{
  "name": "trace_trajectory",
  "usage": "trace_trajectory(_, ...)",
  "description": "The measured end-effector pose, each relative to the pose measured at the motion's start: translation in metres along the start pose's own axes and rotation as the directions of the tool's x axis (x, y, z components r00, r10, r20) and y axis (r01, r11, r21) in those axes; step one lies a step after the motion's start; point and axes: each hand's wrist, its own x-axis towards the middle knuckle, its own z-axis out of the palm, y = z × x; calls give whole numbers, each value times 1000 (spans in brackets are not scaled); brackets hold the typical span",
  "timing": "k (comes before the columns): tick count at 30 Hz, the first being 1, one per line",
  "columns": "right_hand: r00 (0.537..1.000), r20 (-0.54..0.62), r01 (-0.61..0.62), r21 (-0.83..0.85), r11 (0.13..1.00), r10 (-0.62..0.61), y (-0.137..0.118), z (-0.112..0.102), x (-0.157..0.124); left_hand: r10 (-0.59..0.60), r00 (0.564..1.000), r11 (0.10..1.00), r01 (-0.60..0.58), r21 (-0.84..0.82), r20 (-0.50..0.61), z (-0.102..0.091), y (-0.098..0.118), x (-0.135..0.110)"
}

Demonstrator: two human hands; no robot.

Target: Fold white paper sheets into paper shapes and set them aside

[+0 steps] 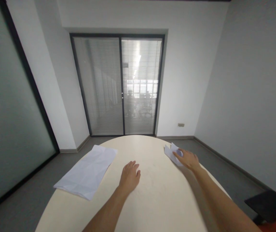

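My right hand (188, 159) is at the right side of the pale round table (152, 193), its thumb and fingers closed on a folded white sheet of paper (170, 152). Two pointed flaps of this sheet stick up toward the far edge, and its near part is covered by my fingers. My left hand (129, 177) rests palm down at the middle of the table with nothing in it, the fingers lightly bent and the thumb apart. To its left lie creased flat white sheets of paper (89, 172).
Beyond the table stands a glass door (104, 87) with blinds. A frosted glass panel (10, 122) is on the left, and a plain wall (253, 90) on the right. At the lower right a dark chair part (270, 206) shows beside the table.
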Motion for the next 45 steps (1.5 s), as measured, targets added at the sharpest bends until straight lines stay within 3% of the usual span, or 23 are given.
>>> trace_trajectory(9,1000,-3,-13,144,989,13,2,1,5,-1,1000,1000,1,-8,6,-1,1,-1)
trace_trajectory(15,996,27,-83,150,985,80,7,-5,5,-1,1000,1000,1,-4,13,-1,-1,-2)
trace_trajectory(20,998,-8,-65,136,989,67,2,-12,-1,-8,1000,1000,8,-6,3,-3,2,-3)
trace_trajectory(23,996,-70,-54,114,992,62,-11,-21,-6,-76,995,995,80,57,-64,-11,2,-2)
trace_trajectory(27,978,-203,59,116,992,-34,-48,-30,-18,-263,944,929,303,212,-200,-24,-14,1)
trace_trajectory(32,977,-145,181,194,964,-154,-92,-8,-50,-440,864,786,503,359,-246,-38,-51,3)
trace_trajectory(36,972,-136,220,214,952,-194,-99,23,-79,-559,802,719,595,360,-209,-45,-70,1)
trace_trajectory(39,963,-94,267,201,943,-253,-96,35,-90,-565,812,738,577,350,-148,-48,-79,1)
trace_trajectory(45,942,-84,335,199,921,-325,-104,32,-96,-561,823,762,557,330,-91,-55,-89,5)
